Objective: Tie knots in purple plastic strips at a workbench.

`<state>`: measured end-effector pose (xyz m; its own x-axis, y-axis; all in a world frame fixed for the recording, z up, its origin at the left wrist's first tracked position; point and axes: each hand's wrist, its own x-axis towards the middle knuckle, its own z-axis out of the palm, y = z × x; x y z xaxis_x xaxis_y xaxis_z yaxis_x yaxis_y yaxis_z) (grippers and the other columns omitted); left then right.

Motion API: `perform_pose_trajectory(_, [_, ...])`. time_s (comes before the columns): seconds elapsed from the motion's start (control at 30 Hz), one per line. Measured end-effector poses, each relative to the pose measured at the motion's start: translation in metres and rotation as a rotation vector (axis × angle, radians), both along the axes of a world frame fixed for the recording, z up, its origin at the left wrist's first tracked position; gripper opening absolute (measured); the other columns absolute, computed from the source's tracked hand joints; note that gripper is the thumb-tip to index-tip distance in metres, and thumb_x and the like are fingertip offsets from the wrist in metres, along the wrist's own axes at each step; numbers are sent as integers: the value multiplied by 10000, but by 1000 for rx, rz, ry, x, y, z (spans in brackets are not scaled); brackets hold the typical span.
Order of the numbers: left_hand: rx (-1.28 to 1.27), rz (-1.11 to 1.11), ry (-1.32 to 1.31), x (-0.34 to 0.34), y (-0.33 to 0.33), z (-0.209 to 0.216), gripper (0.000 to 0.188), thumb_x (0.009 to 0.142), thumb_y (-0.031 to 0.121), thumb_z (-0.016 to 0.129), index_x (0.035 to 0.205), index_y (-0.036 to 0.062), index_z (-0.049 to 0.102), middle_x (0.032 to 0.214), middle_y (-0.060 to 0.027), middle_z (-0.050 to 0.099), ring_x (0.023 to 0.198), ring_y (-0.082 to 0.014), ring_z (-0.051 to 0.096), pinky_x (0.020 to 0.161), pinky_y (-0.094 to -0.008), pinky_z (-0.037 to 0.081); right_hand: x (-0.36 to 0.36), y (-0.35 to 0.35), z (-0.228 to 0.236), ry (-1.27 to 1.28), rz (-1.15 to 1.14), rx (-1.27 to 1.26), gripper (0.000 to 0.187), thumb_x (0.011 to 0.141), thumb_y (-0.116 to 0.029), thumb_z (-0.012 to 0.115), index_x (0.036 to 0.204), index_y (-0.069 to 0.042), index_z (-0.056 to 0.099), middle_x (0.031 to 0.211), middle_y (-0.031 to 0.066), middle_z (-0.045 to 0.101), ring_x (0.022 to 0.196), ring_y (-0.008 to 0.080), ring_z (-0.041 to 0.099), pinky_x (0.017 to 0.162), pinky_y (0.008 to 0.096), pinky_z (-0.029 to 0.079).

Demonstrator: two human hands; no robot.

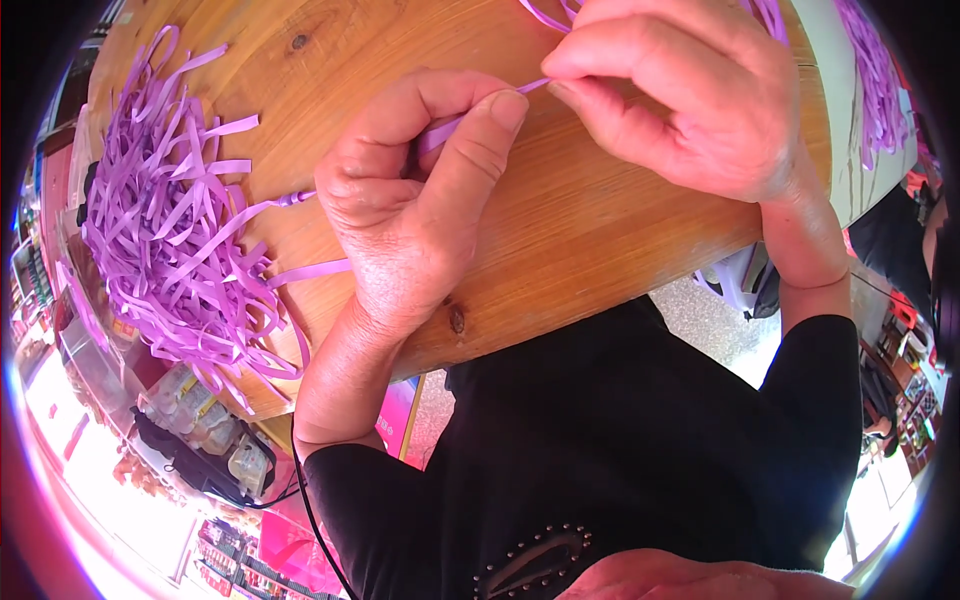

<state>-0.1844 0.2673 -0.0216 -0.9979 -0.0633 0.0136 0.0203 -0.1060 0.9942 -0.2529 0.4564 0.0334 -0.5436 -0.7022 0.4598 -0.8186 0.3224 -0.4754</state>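
Observation:
A narrow purple ribbon [537,86] runs between my two hands above the wooden table. My left hand [420,170] pinches it between thumb and forefinger, and more of the ribbon shows inside the curled fingers. At the ribbon's other end, the thumb and forefinger of my right hand [690,90] are pressed together on it. A knotted or wrapped purple piece [294,199] sticks out beside my left hand, toward a large tangled heap of purple ribbons [185,240] at the table's left edge. Another flat strip [315,271] reaches from the heap to my left wrist.
The round wooden table [600,225] has its near edge close to my body. More purple ribbons [875,90] hang over a pale surface at the far right. Clear-wrapped goods [190,410] and a dark bag [215,465] are beyond the table at the lower left.

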Motion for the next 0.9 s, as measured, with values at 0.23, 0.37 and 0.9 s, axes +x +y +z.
perform_pose_trajectory(0.23, [-13, 55, -77, -2, -8, 7, 60, 848, -12, 645, 906, -17, 655, 708, 39, 560, 611, -10, 435, 550, -152, 325, -7, 10, 9, -74, -56, 60, 248, 675, 54, 744, 901, 3, 657, 811, 93, 616, 689, 190, 579, 546, 255, 430])
perform_pose_trajectory(0.37, [3, 63, -104, 0, -11, 8, 90, 855, 11, 625, 928, -35, 650, 748, 6, 596, 602, -27, 418, 538, -168, 291, -6, 5, 11, -102, -59, 91, 253, 700, 22, 758, 934, 19, 661, 819, 97, 621, 683, 195, 582, 551, 263, 437])
perform_pose_trajectory(0.9, [38, 18, -29, -4, 2, 5, 23, 826, -19, 674, 825, -1, 661, 675, 66, 541, 592, 5, 427, 518, -156, 339, 4, -9, 11, -37, 17, 69, 187, 662, -45, 775, 815, -16, 672, 807, 70, 599, 730, 235, 552, 652, 333, 427])
